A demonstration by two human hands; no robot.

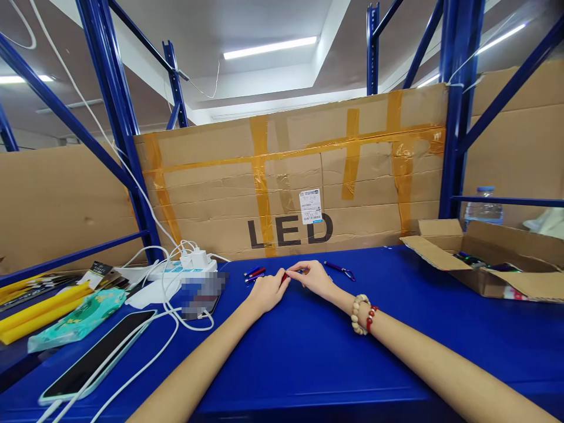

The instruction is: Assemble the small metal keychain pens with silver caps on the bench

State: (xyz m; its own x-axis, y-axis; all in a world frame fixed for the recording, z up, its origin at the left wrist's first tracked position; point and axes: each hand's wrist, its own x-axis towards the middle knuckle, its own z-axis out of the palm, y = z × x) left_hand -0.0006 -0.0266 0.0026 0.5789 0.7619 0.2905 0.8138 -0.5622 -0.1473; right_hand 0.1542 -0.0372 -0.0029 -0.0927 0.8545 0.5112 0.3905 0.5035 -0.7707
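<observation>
My left hand (267, 291) and my right hand (315, 276) meet at the far middle of the blue table (308, 352). Both pinch a small red pen-like item (285, 277) between their fingertips. Two similar small items, one red and one blue (254, 272), lie just left of my left hand. A purple one with a clip (339, 269) lies right of my right hand. A bead bracelet (362, 314) is on my right wrist.
An open cardboard box (480, 261) with dark items sits at the right. At the left are a white power strip (185, 267) with cables, a phone (94, 358), a teal packet (74, 320) and yellow strips (39, 305). A taped "LED" cardboard wall (291, 182) stands behind.
</observation>
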